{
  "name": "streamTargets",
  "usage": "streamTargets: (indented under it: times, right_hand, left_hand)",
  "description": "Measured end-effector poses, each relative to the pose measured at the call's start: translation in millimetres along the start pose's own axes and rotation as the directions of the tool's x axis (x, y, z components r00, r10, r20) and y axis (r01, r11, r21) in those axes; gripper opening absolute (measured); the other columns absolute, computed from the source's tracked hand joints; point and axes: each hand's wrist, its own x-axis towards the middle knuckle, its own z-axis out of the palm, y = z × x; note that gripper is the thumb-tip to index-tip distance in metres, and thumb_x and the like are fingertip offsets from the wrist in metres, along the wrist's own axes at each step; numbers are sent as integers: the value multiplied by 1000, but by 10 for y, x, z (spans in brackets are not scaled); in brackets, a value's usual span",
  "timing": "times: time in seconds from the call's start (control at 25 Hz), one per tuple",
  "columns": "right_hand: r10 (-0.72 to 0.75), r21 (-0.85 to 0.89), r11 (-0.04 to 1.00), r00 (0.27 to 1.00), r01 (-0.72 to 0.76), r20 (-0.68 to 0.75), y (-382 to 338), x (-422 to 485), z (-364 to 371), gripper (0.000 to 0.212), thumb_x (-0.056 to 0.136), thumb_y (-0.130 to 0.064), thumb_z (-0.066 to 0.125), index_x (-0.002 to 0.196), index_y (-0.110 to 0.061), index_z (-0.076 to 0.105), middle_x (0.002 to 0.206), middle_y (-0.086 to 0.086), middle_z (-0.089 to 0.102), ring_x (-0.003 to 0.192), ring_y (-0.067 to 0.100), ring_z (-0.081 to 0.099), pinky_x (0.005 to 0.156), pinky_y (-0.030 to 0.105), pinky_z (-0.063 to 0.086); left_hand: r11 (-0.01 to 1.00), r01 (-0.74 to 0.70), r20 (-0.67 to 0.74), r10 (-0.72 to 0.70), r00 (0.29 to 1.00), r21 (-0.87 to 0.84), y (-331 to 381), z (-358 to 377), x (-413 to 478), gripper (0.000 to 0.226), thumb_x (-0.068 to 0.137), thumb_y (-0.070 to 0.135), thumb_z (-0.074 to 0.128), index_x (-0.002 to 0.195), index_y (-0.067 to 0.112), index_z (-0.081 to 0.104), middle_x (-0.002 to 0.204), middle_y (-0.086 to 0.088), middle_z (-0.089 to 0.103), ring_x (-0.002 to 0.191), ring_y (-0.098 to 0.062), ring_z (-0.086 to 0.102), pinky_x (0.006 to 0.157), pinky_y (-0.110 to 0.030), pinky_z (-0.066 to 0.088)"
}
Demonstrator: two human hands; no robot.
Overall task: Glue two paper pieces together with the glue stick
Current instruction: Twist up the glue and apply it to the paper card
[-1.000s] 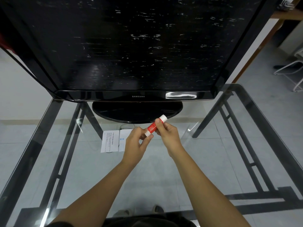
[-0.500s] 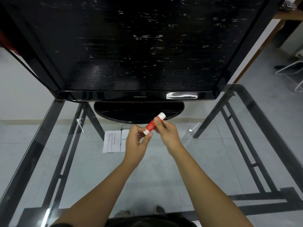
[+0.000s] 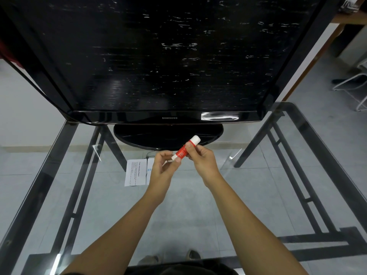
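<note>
A red and white glue stick is held tilted above the glass table, its white cap end pointing up and right. My right hand grips its red middle. My left hand pinches its lower white end between thumb and fingers. Two white paper pieces lie side by side on the glass just left of my left hand: a printed one and a second partly hidden behind that hand.
A large black television on an oval stand fills the far half of the glass table. The table's dark metal frame shows through the glass. A white chair stands at the far right.
Both hands stay together on the glue stick with only small shifts. The left fingers have worked slightly at the lower end. The papers have not moved.
</note>
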Motion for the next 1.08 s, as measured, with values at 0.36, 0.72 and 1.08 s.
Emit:
streamTargets:
  times: [0.36,0.72,1.08]
  right_hand:
    - [-1,-2,1000,1000,1,6,-9,5,-9,32,87,-42,57,97,-14,68,95,3,70,95,9,65,80,18,46]
    - [1,-8,1000,1000,-1,-6,14,10,-10,34,88,-43,56,97,-12,68,94,1,70,94,8,65,81,17,45]
    - [7,-2,1000,1000,-7,-16,40,4,-6,35,87,-42,57,94,-10,68,94,6,70,96,14,66,85,22,47]
  left_hand:
    - [1000,-28,25,27,999,1,25,-25,28,12,85,24,64,94,29,57,98,2,64,90,-9,63,71,-12,50]
    - [999,-40,37,40,999,-14,50,-12,40,11,84,21,66,90,24,58,90,8,66,90,-10,62,70,-8,48]
    - [999,-25,22,24,999,33,27,-14,30,8,86,24,64,91,22,57,96,-5,65,91,-14,64,70,-12,51]
